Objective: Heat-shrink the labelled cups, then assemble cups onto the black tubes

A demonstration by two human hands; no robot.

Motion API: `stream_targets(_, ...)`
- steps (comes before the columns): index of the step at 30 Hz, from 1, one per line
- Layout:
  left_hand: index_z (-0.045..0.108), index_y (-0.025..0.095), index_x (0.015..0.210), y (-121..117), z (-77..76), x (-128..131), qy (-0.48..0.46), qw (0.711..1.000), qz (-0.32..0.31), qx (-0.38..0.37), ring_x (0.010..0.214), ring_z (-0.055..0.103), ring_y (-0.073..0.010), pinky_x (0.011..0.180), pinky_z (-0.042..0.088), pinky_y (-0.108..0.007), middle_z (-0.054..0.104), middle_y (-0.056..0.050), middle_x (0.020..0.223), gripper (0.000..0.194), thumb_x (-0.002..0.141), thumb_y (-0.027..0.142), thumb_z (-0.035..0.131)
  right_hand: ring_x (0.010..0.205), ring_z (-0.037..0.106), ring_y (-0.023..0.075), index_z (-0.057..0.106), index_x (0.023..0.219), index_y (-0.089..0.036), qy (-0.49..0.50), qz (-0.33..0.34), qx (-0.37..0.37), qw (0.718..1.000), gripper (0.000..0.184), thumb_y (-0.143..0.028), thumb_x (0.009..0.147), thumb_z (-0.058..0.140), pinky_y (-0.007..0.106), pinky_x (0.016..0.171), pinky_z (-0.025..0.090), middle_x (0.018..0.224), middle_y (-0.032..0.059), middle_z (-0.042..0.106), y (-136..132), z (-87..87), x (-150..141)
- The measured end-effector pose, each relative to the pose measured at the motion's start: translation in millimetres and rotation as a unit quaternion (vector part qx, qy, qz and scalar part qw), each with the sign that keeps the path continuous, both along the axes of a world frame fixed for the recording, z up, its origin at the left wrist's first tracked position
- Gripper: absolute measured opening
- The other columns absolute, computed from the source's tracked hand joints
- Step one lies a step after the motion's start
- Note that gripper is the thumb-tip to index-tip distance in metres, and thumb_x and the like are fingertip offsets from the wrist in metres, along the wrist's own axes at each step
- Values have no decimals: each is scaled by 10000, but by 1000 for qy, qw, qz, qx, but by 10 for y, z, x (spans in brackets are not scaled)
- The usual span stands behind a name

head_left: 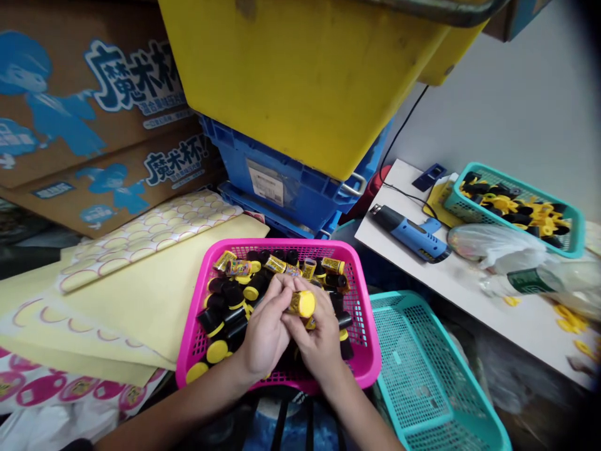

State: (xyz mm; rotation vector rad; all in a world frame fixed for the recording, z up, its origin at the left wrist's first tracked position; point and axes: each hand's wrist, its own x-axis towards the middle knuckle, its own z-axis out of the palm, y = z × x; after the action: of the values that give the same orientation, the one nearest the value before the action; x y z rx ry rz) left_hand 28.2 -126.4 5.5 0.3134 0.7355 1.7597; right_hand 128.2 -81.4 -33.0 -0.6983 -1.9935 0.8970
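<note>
Yellow plastic, by its look, formed the round end of a small container (306,304) held between 2 bare hands at the lower centre of the frame, over a pink basket (282,242). Fingers of the left hand (267,332) and the right hand (319,329) were curled closely about it; how hard they pressed, I could not tell. It looked light and stiff, with a smooth surface that might slip a little, and breakage seemed unlikely. Its barrel, just behind the yellow end, looked the best place to take hold, thumb opposite fingertips.

Around it, inside the latticed walls, lay smooth black cylinders (232,293) and glossy patterned tubes (239,268). At the left spread thin, creased pale yellow sheets (169,269) with scalloped outlines. Lower right, a long teal basket (417,369) showed a fine mesh floor. At the right, a smooth white table (451,275) carried a blue-and-black heat gun (408,235), a clear bottle (526,280) and a small teal basket (469,209) of black and yellow pieces. Above stood a scuffed yellow tub (300,75), ribbed blue crates (225,144) and, upper left, printed cardboard boxes (117,106).
</note>
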Motion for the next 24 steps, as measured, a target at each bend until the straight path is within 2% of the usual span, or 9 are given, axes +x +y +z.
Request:
stream_targets(2,531,219,865,-53,-66,-41,115,993,24,28,880,461,-178,853,415,-299,466,-15,897,142,902,337,600,1257,530,215,485,1391,-284,1,27,-30,999,510,-304,905,637,414,1065,439,1343,72,560,-38,11,4)
stream_targets(5,542,251,1022,-138,-177,-74,307,944,100,74,994,435,-220,950,368,-348,447,-44,1010,145,902,325,575,1212,565,210,431,1417,-261,37,45,-84,995,572,-345,896,650,383,1025,481,1315,91,566,-88,38,13)
stream_targets(7,523,267,1113,-173,-228,-82,366,918,121,95,1038,426,-239,976,355,-380,435,-59,1064,220,898,288,556,1145,601,204,463,1375,-248,60,36,-106,992,535,-351,888,660,360,983,507,1245,90,598,-105,45,21)
stream_targets(9,519,271,1164,-182,-240,-94,374,915,121,92,1044,431,-244,966,369,-384,433,-66,1089,268,898,270,548,1084,623,193,513,1310,-244,72,26,-121,990,471,-351,879,673,334,941,525,1187,80,621,-101,40,33)
stream_targets(11,567,253,1158,-171,-212,-127,365,922,111,66,1018,454,-234,953,387,-360,464,-67,1076,272,887,275,585,1043,633,186,557,1247,-238,73,17,-133,988,426,-356,862,696,320,913,530,1144,73,635,-76,34,50)
stream_targets(13,633,230,1093,-157,-160,-183,333,940,67,26,985,498,-219,926,418,-324,524,-61,1031,244,856,282,658,1010,635,182,599,1184,-230,74,12,-138,988,411,-372,825,740,313,895,528,1099,65,647,-30,42,73)
stream_targets(17,676,219,1053,-157,-95,-318,162,980,-67,-91,926,619,-181,788,518,-244,646,-54,1015,279,802,310,757,925,639,167,682,1122,-218,75,38,-160,984,424,-473,792,760,287,835,517,1013,58,675,72,114,113)
stream_targets(21,683,212,1139,-186,-145,-412,6,977,-97,-188,723,683,-126,602,568,-173,717,-45,951,361,792,261,770,763,635,127,755,929,-195,82,60,-254,962,339,-498,912,605,251,740,511,831,44,691,119,186,84)
stream_targets(24,710,183,1104,-198,-205,-437,-26,971,-101,-217,760,727,-144,654,600,-165,753,-66,940,293,818,122,695,668,618,114,719,830,-162,116,57,-310,942,311,-448,900,619,233,671,506,712,26,664,118,212,26)
